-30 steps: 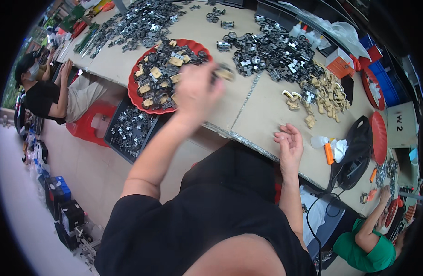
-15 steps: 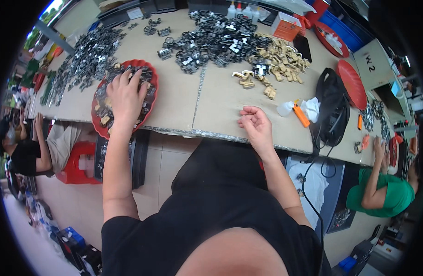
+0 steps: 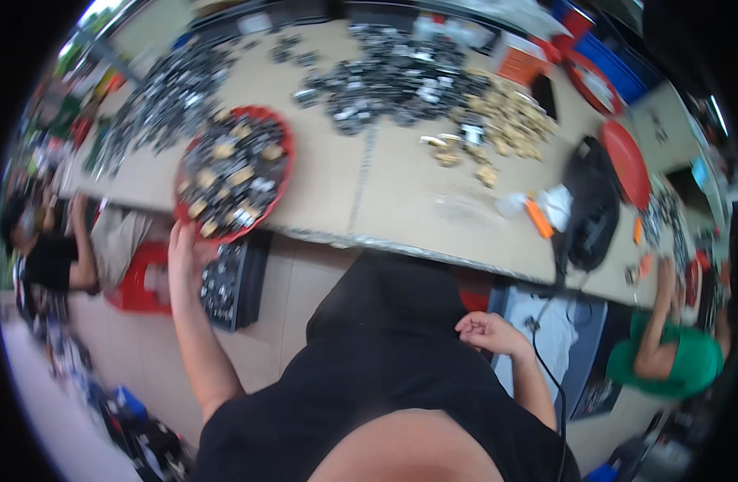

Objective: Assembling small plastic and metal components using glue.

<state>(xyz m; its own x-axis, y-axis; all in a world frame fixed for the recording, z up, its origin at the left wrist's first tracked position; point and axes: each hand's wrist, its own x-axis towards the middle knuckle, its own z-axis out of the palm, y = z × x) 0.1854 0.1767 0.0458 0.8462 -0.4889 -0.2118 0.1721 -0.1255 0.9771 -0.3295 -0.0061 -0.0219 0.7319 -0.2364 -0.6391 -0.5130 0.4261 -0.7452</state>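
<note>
My left hand (image 3: pixel 187 261) is at the near left rim of a red scalloped tray (image 3: pixel 290 153), its fingertips against the edge. Blur hides whether the fingers grip the rim. Inside the tray lie dark metal parts mixed with several tan-gold pieces (image 3: pixel 222 150). My right hand (image 3: pixel 493 333) is low beside my lap, below the table's front edge, with fingers curled in. Whatever those fingers may hold is hidden. The whole picture is smeared by motion.
Heaps of dark metal parts (image 3: pixel 397 76) and gold parts (image 3: pixel 509 120) cover the far table (image 3: pixel 329 185). On the right are a black bag (image 3: pixel 591 205), an orange tool (image 3: pixel 538 218) and red trays. A dark crate (image 3: pixel 244 281) stands under the left side. Other people work at both sides.
My left hand has come back from inside the red tray to its near rim. My right hand has dropped from above the table edge to beside my lap. The view has shifted slightly.
</note>
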